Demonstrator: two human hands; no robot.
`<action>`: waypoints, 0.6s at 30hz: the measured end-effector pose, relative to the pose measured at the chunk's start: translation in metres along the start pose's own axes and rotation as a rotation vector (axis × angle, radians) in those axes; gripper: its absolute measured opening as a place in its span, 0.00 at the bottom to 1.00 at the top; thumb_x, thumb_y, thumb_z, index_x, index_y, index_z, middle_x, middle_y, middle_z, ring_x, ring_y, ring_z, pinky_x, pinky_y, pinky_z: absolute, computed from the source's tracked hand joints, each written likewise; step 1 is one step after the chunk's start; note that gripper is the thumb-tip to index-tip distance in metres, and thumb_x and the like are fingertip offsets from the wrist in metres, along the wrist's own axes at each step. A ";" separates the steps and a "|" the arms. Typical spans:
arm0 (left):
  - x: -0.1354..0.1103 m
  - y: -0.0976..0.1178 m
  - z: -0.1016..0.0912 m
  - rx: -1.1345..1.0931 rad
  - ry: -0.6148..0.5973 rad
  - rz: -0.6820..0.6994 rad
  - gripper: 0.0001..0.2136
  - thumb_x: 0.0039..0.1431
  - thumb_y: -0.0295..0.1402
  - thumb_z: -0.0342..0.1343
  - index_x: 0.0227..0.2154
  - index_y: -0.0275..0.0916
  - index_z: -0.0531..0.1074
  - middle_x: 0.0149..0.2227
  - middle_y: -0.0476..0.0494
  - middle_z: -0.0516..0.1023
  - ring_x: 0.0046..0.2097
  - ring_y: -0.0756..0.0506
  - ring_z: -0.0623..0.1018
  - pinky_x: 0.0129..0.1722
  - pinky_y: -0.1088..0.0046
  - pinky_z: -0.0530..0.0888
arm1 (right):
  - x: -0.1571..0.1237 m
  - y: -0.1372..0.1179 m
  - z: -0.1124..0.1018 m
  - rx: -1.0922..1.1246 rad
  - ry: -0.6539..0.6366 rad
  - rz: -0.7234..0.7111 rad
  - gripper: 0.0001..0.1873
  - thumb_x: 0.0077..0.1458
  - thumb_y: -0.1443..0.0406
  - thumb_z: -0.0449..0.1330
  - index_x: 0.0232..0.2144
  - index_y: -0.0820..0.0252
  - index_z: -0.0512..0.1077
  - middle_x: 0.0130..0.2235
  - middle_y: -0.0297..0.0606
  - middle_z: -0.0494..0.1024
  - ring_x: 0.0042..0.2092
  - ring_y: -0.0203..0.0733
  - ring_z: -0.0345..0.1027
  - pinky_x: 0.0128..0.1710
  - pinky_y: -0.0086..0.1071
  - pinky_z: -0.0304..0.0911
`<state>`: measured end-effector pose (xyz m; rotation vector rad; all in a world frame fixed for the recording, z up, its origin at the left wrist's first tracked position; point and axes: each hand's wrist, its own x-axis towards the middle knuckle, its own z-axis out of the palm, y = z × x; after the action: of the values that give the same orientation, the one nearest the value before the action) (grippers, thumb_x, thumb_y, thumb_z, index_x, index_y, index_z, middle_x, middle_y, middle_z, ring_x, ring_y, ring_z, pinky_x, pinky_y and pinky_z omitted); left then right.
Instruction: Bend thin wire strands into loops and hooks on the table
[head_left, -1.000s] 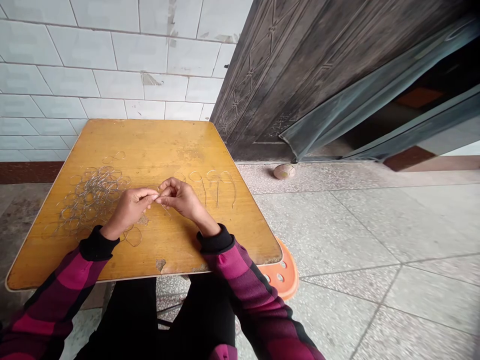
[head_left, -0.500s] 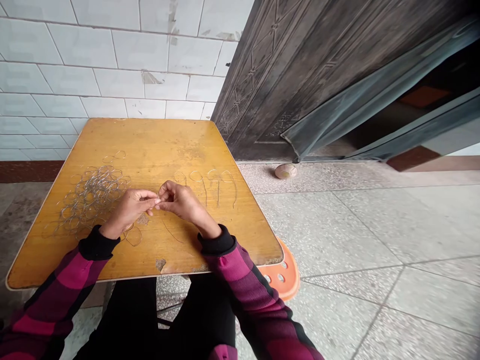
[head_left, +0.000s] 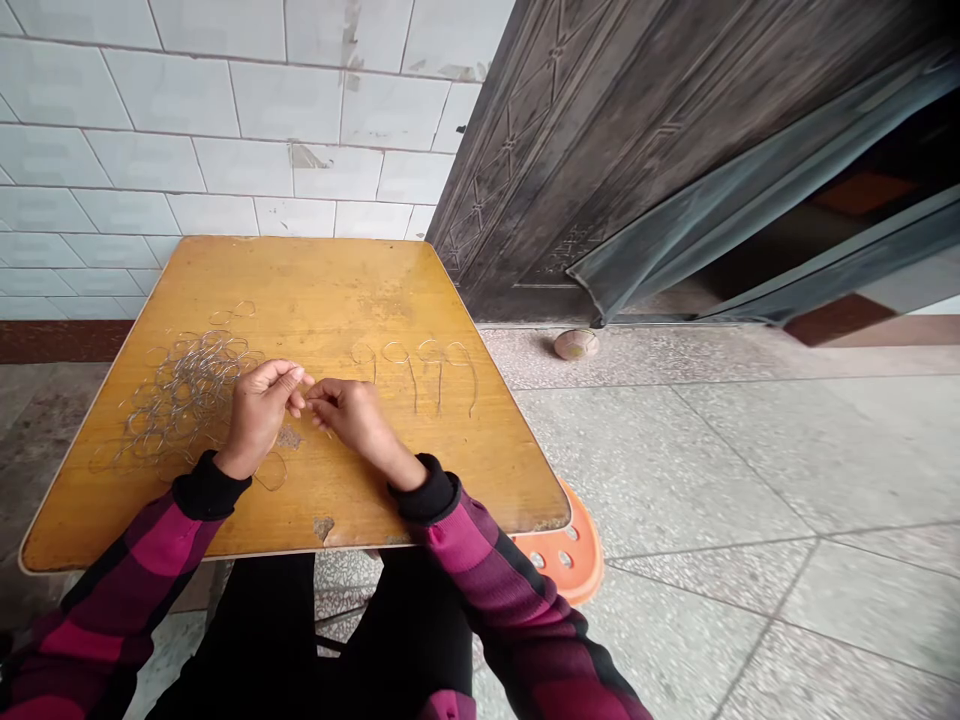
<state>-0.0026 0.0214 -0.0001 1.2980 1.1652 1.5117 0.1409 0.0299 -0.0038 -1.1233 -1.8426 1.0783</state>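
Observation:
My left hand (head_left: 262,405) and my right hand (head_left: 351,415) are close together over the middle of the wooden table (head_left: 345,290). Both pinch a thin wire between thumb and fingers; most of it is hidden by the fingers. Left of my left hand lies a tangled heap of silvery wire loops (head_left: 199,375). One loose wire loop (head_left: 271,471) rests by my left wrist. Beyond my right hand, several wires with a round loop at the top and a long tail (head_left: 412,375) lie side by side in a row.
A separate bent wire (head_left: 233,314) lies behind the heap. An orange stool (head_left: 574,560) with holes juts out under the table's right corner. White wall tiles (head_left: 247,100) stand behind the table, a dark carved door (head_left: 517,170) to the right. A roundish object (head_left: 576,345) sits on the floor.
My left hand has turned more upright and my right hand has dropped slightly, its fingers curling in. The wire's long tail that hung below my hands no longer shows clearly.

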 end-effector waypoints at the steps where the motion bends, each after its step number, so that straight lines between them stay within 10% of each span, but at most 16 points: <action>1: 0.001 0.004 0.001 -0.034 0.006 -0.014 0.08 0.55 0.35 0.59 0.25 0.35 0.74 0.23 0.49 0.76 0.19 0.55 0.68 0.19 0.80 0.66 | 0.000 0.000 0.002 0.056 -0.024 0.009 0.06 0.57 0.69 0.56 0.29 0.62 0.73 0.22 0.31 0.74 0.23 0.30 0.68 0.28 0.26 0.62; 7: 0.008 0.029 -0.008 -0.260 -0.003 -0.154 0.10 0.49 0.34 0.64 0.23 0.35 0.69 0.26 0.48 0.77 0.17 0.58 0.64 0.15 0.83 0.60 | 0.000 0.005 0.009 0.269 -0.076 0.006 0.06 0.55 0.64 0.61 0.29 0.62 0.72 0.23 0.30 0.73 0.23 0.30 0.68 0.26 0.25 0.64; 18: 0.008 0.031 -0.017 -0.252 -0.378 -0.133 0.12 0.54 0.39 0.63 0.27 0.33 0.75 0.11 0.57 0.62 0.14 0.57 0.57 0.17 0.80 0.60 | 0.000 -0.005 -0.004 0.629 -0.319 0.083 0.12 0.50 0.60 0.66 0.35 0.62 0.72 0.30 0.31 0.78 0.20 0.24 0.65 0.18 0.19 0.58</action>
<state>-0.0207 0.0193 0.0307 1.2398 0.7744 1.2065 0.1429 0.0302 0.0025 -0.6823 -1.5061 1.8058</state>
